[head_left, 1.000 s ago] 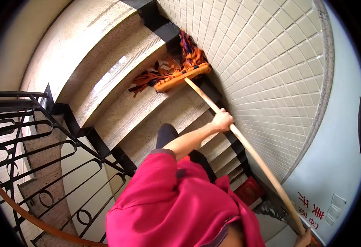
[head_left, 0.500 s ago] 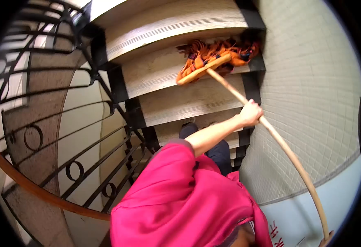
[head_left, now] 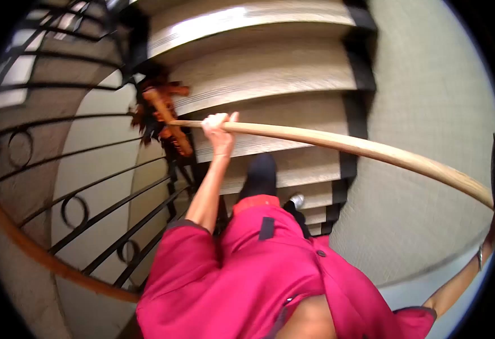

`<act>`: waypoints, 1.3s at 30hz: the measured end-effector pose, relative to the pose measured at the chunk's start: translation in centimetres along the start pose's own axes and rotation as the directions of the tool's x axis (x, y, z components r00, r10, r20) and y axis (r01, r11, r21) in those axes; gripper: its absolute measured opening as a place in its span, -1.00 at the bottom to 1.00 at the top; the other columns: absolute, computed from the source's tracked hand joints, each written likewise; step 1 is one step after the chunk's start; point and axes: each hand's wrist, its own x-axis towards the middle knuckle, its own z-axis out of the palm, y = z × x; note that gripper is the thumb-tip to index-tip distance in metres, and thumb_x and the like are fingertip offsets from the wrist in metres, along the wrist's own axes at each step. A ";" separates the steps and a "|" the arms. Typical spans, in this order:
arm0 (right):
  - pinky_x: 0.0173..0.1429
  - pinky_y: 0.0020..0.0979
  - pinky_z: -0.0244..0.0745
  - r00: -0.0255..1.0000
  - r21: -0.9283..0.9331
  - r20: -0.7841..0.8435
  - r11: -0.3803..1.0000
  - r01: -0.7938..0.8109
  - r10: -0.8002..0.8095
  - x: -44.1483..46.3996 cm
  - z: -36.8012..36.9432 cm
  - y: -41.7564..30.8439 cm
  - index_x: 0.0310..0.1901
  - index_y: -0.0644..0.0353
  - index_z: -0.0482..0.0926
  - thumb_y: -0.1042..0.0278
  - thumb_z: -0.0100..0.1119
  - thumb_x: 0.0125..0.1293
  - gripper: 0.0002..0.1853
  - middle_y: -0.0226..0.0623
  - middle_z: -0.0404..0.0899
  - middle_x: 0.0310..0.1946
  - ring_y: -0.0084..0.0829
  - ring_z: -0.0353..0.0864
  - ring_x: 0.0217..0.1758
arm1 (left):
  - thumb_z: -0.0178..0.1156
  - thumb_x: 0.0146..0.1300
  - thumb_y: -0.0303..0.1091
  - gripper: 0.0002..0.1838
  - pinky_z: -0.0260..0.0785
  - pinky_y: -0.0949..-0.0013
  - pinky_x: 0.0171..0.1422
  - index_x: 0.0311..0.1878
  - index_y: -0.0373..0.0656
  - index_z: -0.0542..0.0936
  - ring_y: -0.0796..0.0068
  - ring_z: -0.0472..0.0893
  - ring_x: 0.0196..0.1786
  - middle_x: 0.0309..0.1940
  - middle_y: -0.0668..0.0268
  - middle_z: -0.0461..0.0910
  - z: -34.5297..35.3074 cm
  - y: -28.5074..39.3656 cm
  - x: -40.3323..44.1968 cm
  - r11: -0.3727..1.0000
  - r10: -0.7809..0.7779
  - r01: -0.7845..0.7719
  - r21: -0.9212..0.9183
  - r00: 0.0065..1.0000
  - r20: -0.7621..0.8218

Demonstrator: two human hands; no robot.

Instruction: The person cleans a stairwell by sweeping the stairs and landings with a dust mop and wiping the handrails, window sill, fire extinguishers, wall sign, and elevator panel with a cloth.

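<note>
A mop with a long wooden handle (head_left: 338, 140) lies across the view from left to right. My left hand (head_left: 219, 133) is closed around the handle close to the mop head, thumb up. The orange mop head (head_left: 167, 121), blurred by motion, hangs at the left ends of the steps, against the black railing (head_left: 89, 116). At the far right edge of the view, my right hand (head_left: 492, 229) grips the other end of the handle; its fingers are partly lost in the dark rim.
Pale stair treads (head_left: 258, 70) with black ends rise ahead. A tiled wall (head_left: 428, 101) bounds them on the right. A brown handrail (head_left: 49, 260) curves along the lower left. One shoe (head_left: 297, 200) shows on a lower step.
The mop head has swung from the right side of a step to the left, by the railing. My left hand has moved left with it, and my right hand has risen along the right edge.
</note>
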 end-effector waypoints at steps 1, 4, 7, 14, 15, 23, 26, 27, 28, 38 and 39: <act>-0.47 -0.32 0.21 0.997 -0.015 0.069 0.999 -0.041 0.042 -4.2 -1.7 1.1 -0.49 0.14 0.44 0.49 -0.05 0.14 -0.90 -0.31 0.30 -0.61 -0.30 0.33 -0.56 | 0.27 0.01 -0.18 -0.60 0.08 0.27 -0.28 -0.71 -0.08 0.28 0.25 0.33 -0.52 -0.71 0.29 0.31 -0.2 1.7 -0.2 1.000 0.025 -0.025 0.002 0.999 0.027; -0.33 -0.33 0.28 0.937 -0.081 0.266 0.974 -0.214 0.228 -20.2 -7.6 3.2 -0.34 0.18 0.46 0.49 0.00 0.16 -0.95 -0.29 0.39 -0.45 -0.28 0.40 -0.41 | 0.29 0.01 -0.20 -0.60 0.08 0.29 -0.27 -0.72 -0.08 0.28 0.27 0.32 -0.56 -0.74 0.31 0.28 -0.2 7.7 -2.5 0.990 0.125 -0.125 -0.070 0.992 -0.010; -0.19 -0.34 0.36 0.814 -0.152 0.431 0.920 -0.360 0.390 -34.5 -13.3 4.8 -0.18 0.23 0.48 0.48 0.04 0.18 -0.84 -0.26 0.48 -0.28 -0.27 0.47 -0.26 | 0.31 -0.03 -0.21 -0.62 0.13 0.29 -0.26 -0.73 -0.06 0.32 0.34 0.38 -0.53 -0.74 0.37 0.33 0.5 14.8 -4.9 0.964 0.246 -0.240 -0.118 0.969 0.036; -0.09 -0.31 0.43 0.298 -0.484 0.734 0.778 -0.401 0.610 -57.2 -38.0 2.3 0.03 0.27 0.45 0.48 0.10 0.17 -0.65 -0.19 0.56 -0.16 -0.20 0.53 -0.16 | 0.31 -0.17 -0.38 -0.92 0.27 0.28 -0.20 -0.64 -0.02 0.58 0.36 0.52 -0.44 -0.67 0.35 0.51 9.9 33.8 -13.4 0.701 0.649 -0.391 -0.597 0.696 0.306; -0.12 -0.31 0.43 0.138 -0.582 0.726 0.709 -0.398 0.674 -57.9 -40.8 0.2 0.03 0.28 0.44 0.50 0.10 0.15 -0.64 -0.17 0.57 -0.20 -0.18 0.53 -0.19 | 0.30 -0.20 -0.37 -0.94 0.28 0.28 -0.18 -0.63 -0.01 0.59 0.36 0.53 -0.42 -0.66 0.34 0.52 11.8 35.9 -15.8 0.636 0.724 -0.423 -0.645 0.617 0.308; -0.18 -0.21 0.40 -0.817 -0.757 0.543 0.533 -0.377 0.193 -67.5 -56.4 -19.2 -0.23 0.27 0.55 0.42 0.13 0.02 -0.76 -0.07 0.57 -0.38 -0.14 0.56 -0.20 | 0.30 -0.23 -0.06 -0.74 0.37 0.26 -0.20 -0.60 -0.04 0.59 0.30 0.57 -0.50 -0.65 0.30 0.55 10.0 38.0 -32.1 0.391 0.763 -0.553 -0.736 -0.253 0.595; -0.19 -0.23 0.40 -0.736 -0.700 0.670 0.416 -0.580 0.101 -64.8 -52.4 -25.9 -0.23 0.28 0.55 0.42 0.13 0.02 -0.76 -0.10 0.57 -0.40 -0.18 0.56 -0.23 | 0.34 -0.30 -0.03 -0.68 0.44 0.24 -0.36 -0.54 -0.05 0.61 0.23 0.62 -0.40 -0.59 0.24 0.57 7.7 37.5 -28.8 0.364 0.635 -0.568 -0.738 -0.428 0.643; -0.20 -0.24 0.40 -0.694 -0.662 0.717 0.373 -0.650 0.063 -63.4 -50.3 -27.4 -0.23 0.28 0.55 0.42 0.14 0.02 -0.76 -0.11 0.57 -0.40 -0.19 0.56 -0.24 | 0.32 -0.28 -0.03 -0.69 0.44 0.23 -0.35 -0.51 -0.05 0.61 0.22 0.61 -0.40 -0.58 0.25 0.58 7.6 37.4 -27.6 0.339 0.582 -0.578 -0.742 -0.490 0.648; -0.21 -0.25 0.40 -0.649 -0.620 0.760 0.328 -0.713 0.026 -61.9 -48.1 -28.7 -0.23 0.28 0.55 0.42 0.14 0.02 -0.76 -0.11 0.57 -0.41 -0.20 0.56 -0.25 | 0.35 -0.30 -0.05 -0.67 0.44 0.23 -0.33 -0.46 -0.02 0.63 0.24 0.61 -0.37 -0.54 0.25 0.59 6.8 37.7 -26.0 0.327 0.530 -0.577 -0.749 -0.545 0.650; -0.27 -0.31 0.41 -0.037 -0.423 0.751 -0.438 -0.793 -0.659 -45.5 -30.3 -31.3 -0.24 0.29 0.53 0.41 0.17 0.02 -0.76 -0.19 0.56 -0.47 -0.32 0.54 -0.36 | 0.38 -0.17 -0.09 -0.67 0.44 0.32 -0.34 -0.34 -0.05 0.62 0.38 0.57 -0.39 -0.43 0.30 0.61 1.5 39.0 -2.5 0.397 0.242 -0.752 -0.526 -0.467 0.850; -0.27 -0.32 0.41 0.022 -0.506 0.667 -0.474 -0.721 -0.745 -44.5 -29.7 -31.1 -0.25 0.30 0.53 0.41 0.17 0.02 -0.76 -0.20 0.56 -0.48 -0.33 0.54 -0.37 | 0.36 -0.10 -0.18 -0.77 0.43 0.37 -0.38 -0.39 -0.06 0.61 0.48 0.54 -0.43 -0.48 0.35 0.59 1.0 39.8 -0.6 0.429 0.187 -0.798 -0.424 -0.381 0.906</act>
